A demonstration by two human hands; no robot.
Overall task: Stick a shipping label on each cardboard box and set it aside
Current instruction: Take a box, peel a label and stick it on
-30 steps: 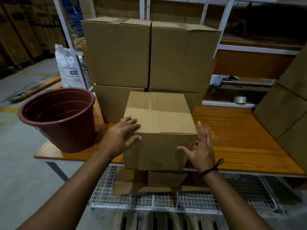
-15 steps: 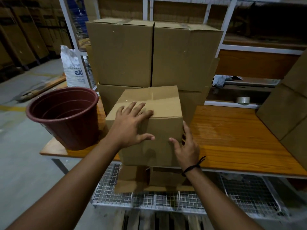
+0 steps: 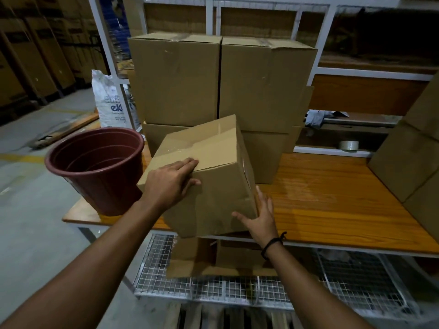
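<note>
Cardboard box [image 3: 213, 186]: taped, stood tilted at the table's [image 3: 332, 198] front edge. Stiff, smooth, probably light (held tipped by flat palms). Left hand [image 3: 168, 184] lay open over the top edge; right hand [image 3: 259, 217] open against the lower side. Best taken by opposite edges.

The cardboard box [image 3: 221, 198] is tilted at the near edge of the tabletop [image 3: 332, 205], between the two grips. The left grip [image 3: 169, 184] lies flat over its upper near corner, with the thumb on the front face. The right grip [image 3: 260, 217] presses with straight fingers on the lower right corner. Just left of the left grip stands a dark red bucket [image 3: 95, 167]. Beyond both grips are stacked boxes [image 3: 175, 81].
</note>
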